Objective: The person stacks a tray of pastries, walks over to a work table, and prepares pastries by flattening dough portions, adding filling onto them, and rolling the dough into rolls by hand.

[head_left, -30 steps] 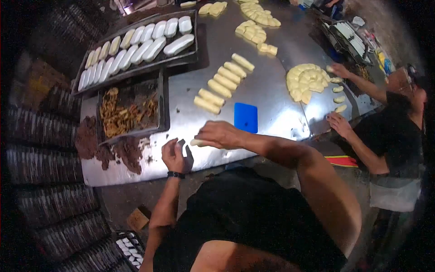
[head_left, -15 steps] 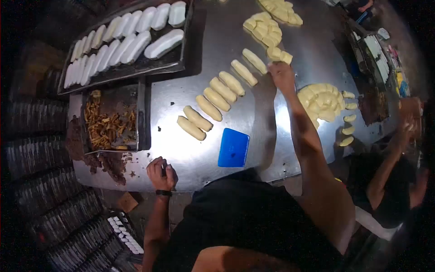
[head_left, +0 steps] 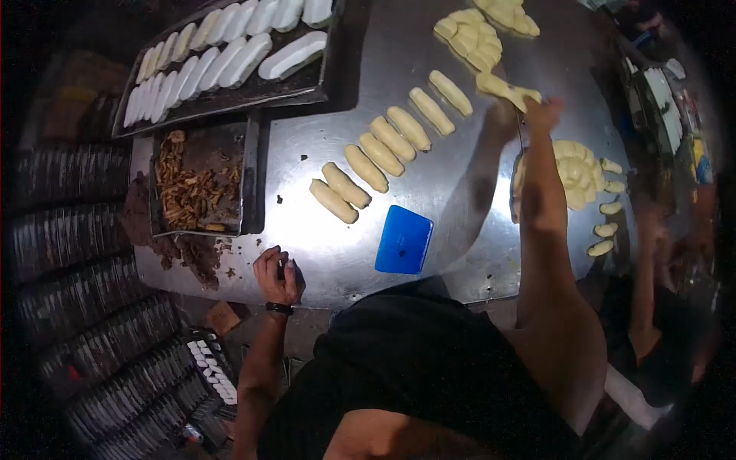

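Observation:
My right hand [head_left: 543, 115] reaches over the far right of the metal table and grips the end of a dough piece [head_left: 506, 90], which stretches out towards the cut dough pile [head_left: 471, 42]. My left hand [head_left: 276, 274] rests at the table's near edge, empty, fingers loosely bent and the thumb apart. Several rolled dough logs [head_left: 366, 167] lie in a slanting row across the middle. Between that row and my body is a blue dough scraper [head_left: 404, 239]. A second mound of cut dough [head_left: 575, 172] sits to the right of my forearm, partly hidden by it.
At the upper left, a dark tray [head_left: 222, 103] holds white-coated long pieces. Below it stands a tray of brown strips [head_left: 195, 184]. Small dough rolls [head_left: 609, 207] lie along the right side. Another person's arm [head_left: 648, 284] is at the right. Stacked trays [head_left: 69, 253] line the left.
My right hand has moved right, drawing the dough end out from the pile into a stretched strip. The view has shifted slightly; my left hand stays at the table edge.

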`<state>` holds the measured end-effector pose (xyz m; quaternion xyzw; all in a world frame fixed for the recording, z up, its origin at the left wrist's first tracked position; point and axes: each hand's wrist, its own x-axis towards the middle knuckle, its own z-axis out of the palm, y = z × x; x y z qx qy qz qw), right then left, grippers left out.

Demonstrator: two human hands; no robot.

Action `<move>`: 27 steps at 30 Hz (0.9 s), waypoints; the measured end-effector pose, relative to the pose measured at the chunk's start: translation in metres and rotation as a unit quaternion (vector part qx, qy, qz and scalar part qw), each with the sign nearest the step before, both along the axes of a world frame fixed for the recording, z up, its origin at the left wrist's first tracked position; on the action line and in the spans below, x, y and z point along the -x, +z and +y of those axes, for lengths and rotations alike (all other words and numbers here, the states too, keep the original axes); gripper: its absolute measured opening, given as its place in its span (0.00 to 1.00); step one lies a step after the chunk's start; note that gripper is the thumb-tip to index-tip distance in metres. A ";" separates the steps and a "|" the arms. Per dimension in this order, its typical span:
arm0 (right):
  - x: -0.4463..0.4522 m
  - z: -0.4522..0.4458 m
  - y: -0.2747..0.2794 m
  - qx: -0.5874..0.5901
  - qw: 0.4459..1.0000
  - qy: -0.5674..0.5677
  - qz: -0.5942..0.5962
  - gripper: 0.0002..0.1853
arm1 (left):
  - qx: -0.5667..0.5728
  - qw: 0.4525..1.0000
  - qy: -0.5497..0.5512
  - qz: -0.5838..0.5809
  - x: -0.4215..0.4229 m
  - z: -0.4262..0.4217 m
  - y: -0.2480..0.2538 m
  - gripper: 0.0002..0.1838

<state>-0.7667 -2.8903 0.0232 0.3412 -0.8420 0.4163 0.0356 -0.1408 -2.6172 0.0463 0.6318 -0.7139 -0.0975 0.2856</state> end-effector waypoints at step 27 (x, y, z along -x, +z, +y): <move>-0.525 0.307 0.140 -0.194 0.594 0.449 -0.639 0.22 | -0.057 0.685 0.268 0.674 -0.057 0.064 0.071 0.28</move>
